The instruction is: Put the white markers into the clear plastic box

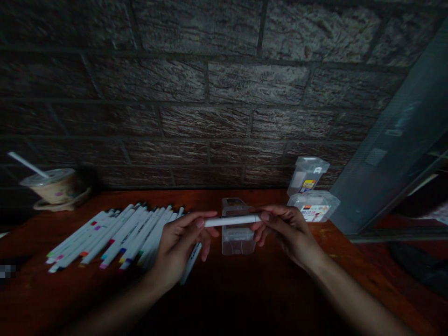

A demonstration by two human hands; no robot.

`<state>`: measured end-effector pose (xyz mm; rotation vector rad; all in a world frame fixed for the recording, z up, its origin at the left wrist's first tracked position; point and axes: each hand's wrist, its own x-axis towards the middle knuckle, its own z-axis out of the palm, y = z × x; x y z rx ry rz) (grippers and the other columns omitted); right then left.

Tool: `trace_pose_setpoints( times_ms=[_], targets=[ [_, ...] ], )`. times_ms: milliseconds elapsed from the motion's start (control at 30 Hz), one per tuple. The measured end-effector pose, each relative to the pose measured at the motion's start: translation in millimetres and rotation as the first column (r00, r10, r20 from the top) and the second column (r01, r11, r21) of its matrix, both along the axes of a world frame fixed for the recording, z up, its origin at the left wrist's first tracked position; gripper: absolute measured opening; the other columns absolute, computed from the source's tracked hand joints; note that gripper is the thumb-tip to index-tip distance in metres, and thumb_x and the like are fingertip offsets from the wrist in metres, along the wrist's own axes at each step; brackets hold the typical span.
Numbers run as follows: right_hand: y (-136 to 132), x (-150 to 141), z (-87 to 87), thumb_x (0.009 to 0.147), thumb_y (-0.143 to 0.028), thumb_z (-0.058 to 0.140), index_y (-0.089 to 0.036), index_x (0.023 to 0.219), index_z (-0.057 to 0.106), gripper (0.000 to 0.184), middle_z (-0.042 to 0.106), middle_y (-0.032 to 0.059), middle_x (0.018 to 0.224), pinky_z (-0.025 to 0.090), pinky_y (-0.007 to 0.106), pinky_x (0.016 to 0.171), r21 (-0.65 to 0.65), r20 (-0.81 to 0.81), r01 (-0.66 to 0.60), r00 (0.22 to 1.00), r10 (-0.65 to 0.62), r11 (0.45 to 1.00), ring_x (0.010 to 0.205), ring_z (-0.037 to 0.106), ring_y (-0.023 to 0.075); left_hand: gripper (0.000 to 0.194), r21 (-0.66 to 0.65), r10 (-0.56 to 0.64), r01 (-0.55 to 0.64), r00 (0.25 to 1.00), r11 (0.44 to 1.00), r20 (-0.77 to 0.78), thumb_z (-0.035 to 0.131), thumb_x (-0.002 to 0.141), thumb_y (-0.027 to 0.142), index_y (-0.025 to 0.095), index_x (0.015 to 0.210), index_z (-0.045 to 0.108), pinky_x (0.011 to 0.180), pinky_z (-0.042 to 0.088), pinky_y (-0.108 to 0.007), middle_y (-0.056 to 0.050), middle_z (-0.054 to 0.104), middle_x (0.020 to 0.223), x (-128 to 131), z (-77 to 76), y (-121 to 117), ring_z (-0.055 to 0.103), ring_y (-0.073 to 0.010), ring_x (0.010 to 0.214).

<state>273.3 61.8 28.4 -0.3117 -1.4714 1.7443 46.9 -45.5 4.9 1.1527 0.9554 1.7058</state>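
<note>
A white marker pen [233, 220] is held level in front of me, one end in each hand. My left hand [180, 240] pinches its left end between thumb and fingers. The right end sits in the fingertips of my right hand [289, 231]. Behind the marker, a clear plastic case [238, 240] rests on the table. Many white markers with coloured ends [115, 235] lie side by side to the left of my left hand. Another loose marker [191, 262] lies partly hidden beneath that hand.
A lidded cup with a straw [54, 184] stands at the back left on a coaster. At the back right are an upright clear container [308, 175] and a clear case with a printed label [315, 206]. A dark brick wall [206, 116] borders the wooden table [280, 284].
</note>
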Motion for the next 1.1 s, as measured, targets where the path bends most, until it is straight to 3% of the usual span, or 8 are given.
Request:
trace_pose_setpoints(
  times_ms=[333,1100],
  targets=[
    [-4.1,1.3,4.6,0.095,-0.032,0.076,-0.014,0.111,0.082,0.025,0.085,0.0132,0.085,0.065,0.026,0.061,-0.102,-0.028,-0.073,0.997,0.070,0.992,0.067,0.081,0.0207,0.030,0.014,-0.041,0.039,0.985,0.999,0.170,0.073,0.093,0.036,0.013,0.110,0.081,0.041,0.051,-0.022,-0.011,0.078,0.075,1.6,9.3,-0.3,0.063,-0.0148,0.048],
    [-3.5,1.8,6.8,0.097,-0.032,0.072,-0.013,0.113,0.081,0.026,0.085,0.0160,0.090,0.065,0.030,0.064,-0.128,-0.044,-0.112,0.993,0.107,0.985,0.071,0.082,0.0238,0.034,0.054,-0.068,0.059,0.979,0.997,0.194,0.061,0.097,0.032,0.008,0.114,0.078,0.043,0.050,-0.025,-0.016,0.080,0.079,-1.8,7.1,-1.6,0.064,-0.0165,0.050]
  ],
)
